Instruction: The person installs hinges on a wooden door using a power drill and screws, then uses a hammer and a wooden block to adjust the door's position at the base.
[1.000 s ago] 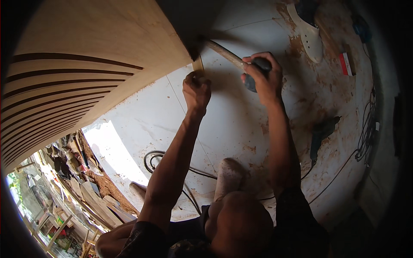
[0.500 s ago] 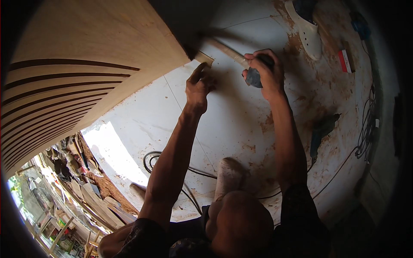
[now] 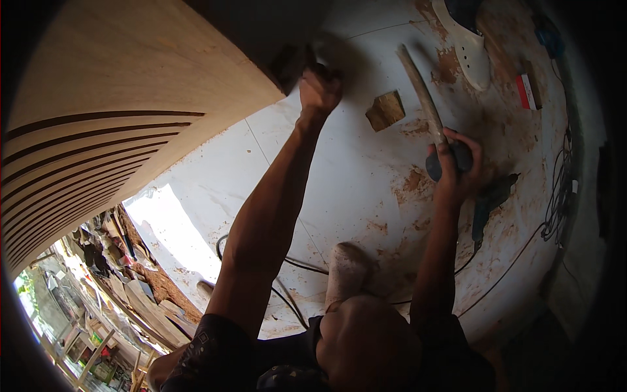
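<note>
In my right hand (image 3: 457, 163) is a mallet with a dark, rounded head (image 3: 439, 163). My fingers wrap round it by the head, and its pale wooden handle (image 3: 421, 88) points away over the floor. My left hand (image 3: 320, 91) reaches into the shadow beside the near corner of a large wooden panel (image 3: 222, 72) with long dark grooves. Its fingers look curled, with a dark narrow shape at their far end; what they hold, if anything, is lost in shadow. Between the two hands, a small wooden block (image 3: 385, 111) lies on the floor.
A green power drill (image 3: 490, 206) lies on the stained white floor (image 3: 366, 176) near my right forearm. Far right are a pale clog (image 3: 467, 55), a red and white box (image 3: 524, 91) and tangled cables (image 3: 554, 209). Another black cable (image 3: 304, 264) runs beside my foot (image 3: 346, 271). Wood scraps (image 3: 140, 287) are piled at left.
The small block has gone from the panel corner to the floor on the right. My right hand has drawn the mallet right and nearer. My left hand has reached farther into the shadow.
</note>
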`<action>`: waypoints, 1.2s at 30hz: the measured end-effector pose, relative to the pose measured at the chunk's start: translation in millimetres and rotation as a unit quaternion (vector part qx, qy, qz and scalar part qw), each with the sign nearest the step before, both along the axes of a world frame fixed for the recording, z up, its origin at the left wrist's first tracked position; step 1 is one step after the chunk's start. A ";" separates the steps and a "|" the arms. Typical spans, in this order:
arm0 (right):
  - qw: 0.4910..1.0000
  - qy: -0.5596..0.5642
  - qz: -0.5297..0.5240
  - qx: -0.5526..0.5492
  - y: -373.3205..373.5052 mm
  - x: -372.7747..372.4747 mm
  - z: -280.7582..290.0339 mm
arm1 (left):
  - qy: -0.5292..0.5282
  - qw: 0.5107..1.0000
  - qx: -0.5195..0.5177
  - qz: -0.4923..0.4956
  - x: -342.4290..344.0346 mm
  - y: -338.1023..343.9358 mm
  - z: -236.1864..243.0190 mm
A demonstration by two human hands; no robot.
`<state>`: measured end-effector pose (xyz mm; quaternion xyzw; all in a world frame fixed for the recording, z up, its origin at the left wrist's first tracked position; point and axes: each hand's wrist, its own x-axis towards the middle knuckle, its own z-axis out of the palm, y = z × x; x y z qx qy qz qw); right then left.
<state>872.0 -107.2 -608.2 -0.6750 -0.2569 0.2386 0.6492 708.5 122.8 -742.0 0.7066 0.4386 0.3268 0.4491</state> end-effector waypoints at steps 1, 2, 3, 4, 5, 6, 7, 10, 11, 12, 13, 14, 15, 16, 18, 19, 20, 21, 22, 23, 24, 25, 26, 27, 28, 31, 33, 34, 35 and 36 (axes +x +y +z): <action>0.990 -0.135 -0.016 -0.025 -17.9 6.7 -6.8 | 0.073 0.990 0.121 0.010 10.8 -2.9 7.4; 0.962 -0.268 -0.030 -0.051 -34.2 12.4 -12.5 | 0.069 0.991 0.118 0.005 18.1 -16.5 14.0; 0.960 -0.272 -0.035 -0.056 -49.1 16.0 -12.7 | 0.149 0.981 0.105 0.062 23.5 -32.4 21.8; 0.949 -0.299 -0.033 -0.091 -57.0 14.7 -16.5 | 0.236 0.959 0.097 0.124 20.2 -36.8 24.2; 0.936 -0.326 -0.032 -0.128 -65.1 13.5 -19.0 | 0.269 0.961 -0.004 0.060 15.7 -29.6 11.3; 0.941 -0.319 -0.026 -0.113 -64.8 8.2 -22.0 | 0.276 0.958 0.006 0.073 7.3 -17.3 -9.1; 0.939 -0.325 -0.026 -0.113 -62.8 1.0 -25.8 | 0.339 0.933 0.080 0.089 -3.9 -4.1 -33.6; 0.931 -0.328 -0.040 -0.153 -84.0 0.3 -25.5 | 0.309 0.937 0.144 0.082 13.7 -3.9 -35.2; 0.932 -0.315 -0.052 -0.174 -90.1 0.7 -23.6 | 0.224 0.961 0.146 0.074 20.4 -4.1 -22.4; 0.934 -0.312 -0.051 -0.166 -89.8 -1.9 -22.7 | 0.227 0.959 0.153 0.078 16.3 5.3 -19.9; 0.922 -0.336 -0.052 -0.186 -89.4 -4.7 -24.2 | 0.164 0.965 0.204 -0.015 11.3 17.0 -16.8; 0.909 -0.360 -0.052 -0.206 -89.3 -8.1 -27.0 | 0.117 0.950 0.279 -0.084 8.7 19.7 -14.7; 0.912 -0.355 -0.051 -0.200 -94.4 -10.6 -33.1 | 0.070 0.923 0.344 -0.158 6.7 21.0 -16.9; 0.889 -0.393 -0.060 -0.230 -104.8 -4.6 -40.3 | -0.025 0.913 0.313 -0.262 14.3 7.6 -12.6; 0.859 -0.431 -0.071 -0.267 -121.3 12.1 -54.6 | 0.061 0.911 0.229 -0.337 37.1 -38.1 1.5; 0.839 -0.443 -0.068 -0.308 -130.4 15.6 -58.9 | 0.060 0.911 0.224 -0.342 33.1 -54.2 7.5; 0.812 -0.461 -0.069 -0.351 -138.7 18.2 -59.8 | 0.125 0.926 0.245 -0.260 32.4 -66.7 12.9; 0.801 -0.471 -0.077 -0.361 -143.8 21.3 -60.7 | 0.180 0.932 0.262 -0.174 38.7 -81.9 19.2; 0.794 -0.449 -0.045 -0.407 -139.7 19.2 -69.8 | 0.200 0.927 0.261 -0.182 32.9 -94.1 21.8; 0.783 -0.426 -0.013 -0.453 -138.5 22.1 -73.3 | 0.175 0.923 0.241 -0.242 41.9 -113.7 22.5; 0.785 -0.428 -0.013 -0.448 -124.5 18.3 -70.3 | 0.165 0.913 0.226 -0.296 36.9 -122.7 22.7; 0.777 -0.395 0.003 -0.490 -110.6 11.0 -62.9 | 0.145 0.892 0.226 -0.363 28.4 -135.8 25.5; 0.766 -0.362 0.025 -0.530 -100.0 4.3 -54.6 | 0.128 0.868 0.220 -0.426 17.9 -153.0 29.9; 0.746 -0.401 0.035 -0.530 -93.6 7.4 -52.3 | 0.075 0.886 0.157 -0.429 4.6 -172.6 33.9; 0.725 -0.440 0.053 -0.527 -90.8 17.3 -48.0 | 0.023 0.902 0.090 -0.422 -9.5 -191.8 38.6; 0.781 -0.476 0.123 -0.385 -43.0 29.4 -11.8 | 0.181 0.906 0.101 -0.369 -73.5 -241.2 56.8; 0.759 -0.525 0.171 -0.343 -14.4 15.6 -12.4 | 0.272 0.915 0.076 -0.287 -145.2 -251.5 58.3; 0.706 -0.549 0.177 -0.410 -9.3 9.0 -21.8 | 0.348 0.908 0.056 -0.227 -186.4 -262.3 62.7; 0.650 -0.571 0.176 -0.470 -4.1 -0.6 -32.2 | 0.396 0.899 0.031 -0.186 -228.9 -266.7 67.6; 0.649 -0.580 0.188 -0.456 -6.1 -10.6 -38.8 | 0.437 0.887 0.007 -0.147 -270.7 -269.5 72.5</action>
